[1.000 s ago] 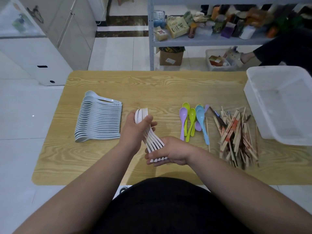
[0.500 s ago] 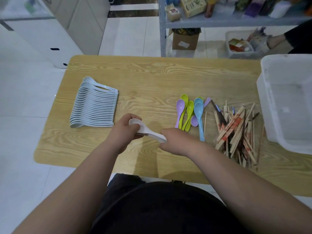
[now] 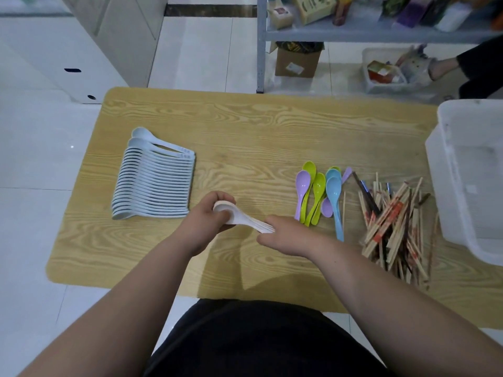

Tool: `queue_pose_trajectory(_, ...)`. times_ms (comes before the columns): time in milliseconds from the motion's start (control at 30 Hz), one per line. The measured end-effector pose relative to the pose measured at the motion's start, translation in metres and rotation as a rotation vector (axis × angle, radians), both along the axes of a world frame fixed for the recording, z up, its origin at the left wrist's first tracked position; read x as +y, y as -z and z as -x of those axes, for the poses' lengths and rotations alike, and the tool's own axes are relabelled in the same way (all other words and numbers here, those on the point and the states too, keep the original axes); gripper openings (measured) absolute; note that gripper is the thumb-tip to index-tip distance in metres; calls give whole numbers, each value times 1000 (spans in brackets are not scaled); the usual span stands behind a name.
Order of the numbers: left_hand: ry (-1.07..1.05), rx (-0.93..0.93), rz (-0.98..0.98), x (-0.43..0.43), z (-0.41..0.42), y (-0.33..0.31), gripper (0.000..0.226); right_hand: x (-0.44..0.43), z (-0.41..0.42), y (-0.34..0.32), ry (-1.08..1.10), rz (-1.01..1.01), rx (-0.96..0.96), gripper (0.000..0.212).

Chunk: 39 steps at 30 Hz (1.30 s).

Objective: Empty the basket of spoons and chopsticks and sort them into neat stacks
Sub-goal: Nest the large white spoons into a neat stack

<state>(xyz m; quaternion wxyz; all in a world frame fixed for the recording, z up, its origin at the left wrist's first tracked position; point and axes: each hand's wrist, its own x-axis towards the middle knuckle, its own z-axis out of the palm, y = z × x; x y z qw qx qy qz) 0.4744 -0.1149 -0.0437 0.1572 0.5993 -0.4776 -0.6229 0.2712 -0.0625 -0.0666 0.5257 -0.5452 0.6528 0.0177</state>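
Spoons of white plastic, nested into one bundle of white spoons (image 3: 242, 220), are held low over the near part of the wooden table (image 3: 245, 126), between the two hands. The bowl end is gripped by the left hand (image 3: 206, 220), whose fingers are curled round it with the thumb laid on the top bowl; the handle ends are pinched by the right hand (image 3: 288, 235), seen from the back with its fingers folded under. The bundle is probably held at both ends so that the spoons can be squared up and kept from fanning out before being set down. Just to its left, a long row of white spoons (image 3: 155, 183) is laid overlapping, bowls to the left and handles to the right, and the bundle is judged to be meant for its near end. The coloured spoons (image 3: 318, 197) lie in a loose cluster to the right, and the chopsticks (image 3: 392, 221) are heaped unsorted beyond them, some still in paper sleeves; neither has been stacked yet. The white plastic basket (image 3: 468, 186) stands at the right edge of the table and is cut off by the frame, so only the visible part can be judged empty. How many spoons are in the bundle cannot be counted, and the right fingertips are hidden beneath the hand.
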Motion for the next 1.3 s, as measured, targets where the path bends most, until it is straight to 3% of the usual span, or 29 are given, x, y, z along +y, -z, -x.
queue_pose_trajectory(67, 90, -106, 56, -14, -5, 6, 27, -9, -6, 10, -54, 104, 126, 19)
queue_pose_trajectory(167, 288, -300, 216, -39, -11, 21, 34, -25, -11, 26, -87, 234, 280, 44)
queue_pose_trajectory(333, 606, -461, 491, -80, -13, 61, 49, -63, -22, 55, -53, 346, 311, 77)
queue_pose_trajectory(567, 586, -449, 709, -115, -13, 105, 58, -99, -23, 94, 5, 658, 429, 68)
queue_pose_trajectory(767, 672, -549, 948, -133, -18, 142, 48, -109, -30, 125, -41, 778, 447, 62)
queue_pose_trajectory(1033, 857, -619, 1000, -144, -18, 157, 52, -117, -33, 137, -56, 810, 497, 67)
queue_pose_trajectory(1300, 758, -563, 1057, -141, -18, 155, 55, -123, -23, 151, -141, 939, 546, 66)
